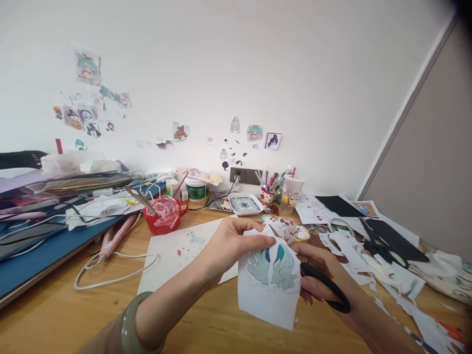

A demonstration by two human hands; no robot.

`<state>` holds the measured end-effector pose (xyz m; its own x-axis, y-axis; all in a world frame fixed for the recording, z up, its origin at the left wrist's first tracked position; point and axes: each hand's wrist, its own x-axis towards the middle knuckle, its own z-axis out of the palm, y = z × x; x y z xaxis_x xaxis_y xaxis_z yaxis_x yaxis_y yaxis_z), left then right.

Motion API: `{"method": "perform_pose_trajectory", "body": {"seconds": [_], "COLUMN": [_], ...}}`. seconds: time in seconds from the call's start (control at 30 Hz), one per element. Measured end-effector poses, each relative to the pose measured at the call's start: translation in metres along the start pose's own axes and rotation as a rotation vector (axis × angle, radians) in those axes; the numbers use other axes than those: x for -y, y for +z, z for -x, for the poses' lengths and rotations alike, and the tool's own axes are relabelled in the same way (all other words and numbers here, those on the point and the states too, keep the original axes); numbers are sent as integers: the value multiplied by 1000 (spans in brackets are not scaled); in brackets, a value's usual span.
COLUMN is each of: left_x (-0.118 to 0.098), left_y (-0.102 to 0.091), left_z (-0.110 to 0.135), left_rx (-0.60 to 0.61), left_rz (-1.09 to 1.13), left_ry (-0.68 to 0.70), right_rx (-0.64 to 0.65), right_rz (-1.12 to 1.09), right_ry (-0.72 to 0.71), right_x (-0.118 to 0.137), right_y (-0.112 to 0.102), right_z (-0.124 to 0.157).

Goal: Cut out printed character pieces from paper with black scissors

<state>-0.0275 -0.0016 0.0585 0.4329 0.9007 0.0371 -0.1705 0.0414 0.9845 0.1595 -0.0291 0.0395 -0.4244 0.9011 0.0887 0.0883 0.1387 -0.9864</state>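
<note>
My left hand (236,243) pinches the upper left of a paper sheet (268,307) printed with pale teal hair. A narrow slit runs down between the two hair halves. My right hand (319,275) grips black-handled scissors (334,290), its fingers around the loops. The blade tip shows above the sheet, close to my left thumb; the rest of the blades is hidden behind the paper. Under my left forearm lies a white sheet (162,255) with small colored cutouts on it.
A red mug (164,219) with a spoon stands left, near a pink tool (118,236) and its white cord. A square patterned dish (245,203) and a plastic cup (291,194) stand behind. Paper scraps (350,250) and another pair of black scissors (383,246) lie right.
</note>
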Motion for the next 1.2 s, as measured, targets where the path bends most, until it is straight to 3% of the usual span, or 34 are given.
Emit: {"method": "perform_pose_trajectory", "body": {"seconds": [1.2], "left_x": [0], "left_y": [-3], "left_z": [-4], "left_rx": [23], "left_rz": [11], "left_ry": [-8], "right_rx": [-11], "right_rz": [23], "right_ry": [1], "right_x": [-4], "right_y": [-5], "right_z": [1]}}
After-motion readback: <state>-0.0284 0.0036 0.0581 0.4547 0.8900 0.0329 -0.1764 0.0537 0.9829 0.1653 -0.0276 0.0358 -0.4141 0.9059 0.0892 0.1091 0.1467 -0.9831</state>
